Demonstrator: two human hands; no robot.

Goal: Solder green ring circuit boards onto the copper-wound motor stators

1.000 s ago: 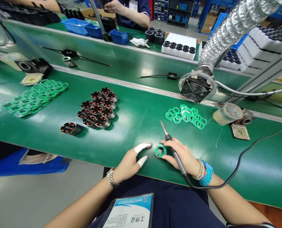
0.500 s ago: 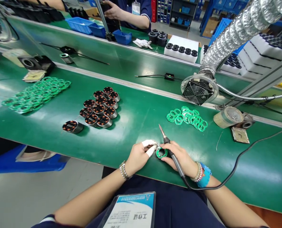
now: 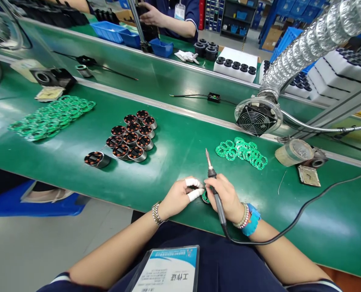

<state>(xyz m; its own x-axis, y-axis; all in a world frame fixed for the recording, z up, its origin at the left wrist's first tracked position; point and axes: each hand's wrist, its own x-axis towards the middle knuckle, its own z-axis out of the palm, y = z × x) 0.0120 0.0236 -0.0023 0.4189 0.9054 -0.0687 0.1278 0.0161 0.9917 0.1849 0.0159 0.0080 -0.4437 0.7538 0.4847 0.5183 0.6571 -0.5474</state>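
My left hand (image 3: 178, 198), with white tape or cots on its thumb and finger, is closed at the left edge of a small green ring-shaped circuit board (image 3: 205, 198). Most of that board is covered by fingers, and what lies beneath it is hidden. My right hand (image 3: 229, 199) grips a soldering iron (image 3: 219, 205) whose bare metal tip points up and away from me. Its thumb and fingertips also reach to the board. A black cord runs from the iron's lower end to the right.
Several copper-wound motor parts (image 3: 130, 138) stand left of centre. Green ring boards lie in a stack (image 3: 54, 117) at far left and a loose pile (image 3: 243, 151) at right. A fan with a foil duct (image 3: 256, 117), a tub (image 3: 293, 152) and a co-worker (image 3: 168, 20) are beyond.
My right hand has turned and closed in over the board, covering more of it. The iron stands more upright, tip a little higher. My left hand has stayed nearly still; the view has shifted slightly.
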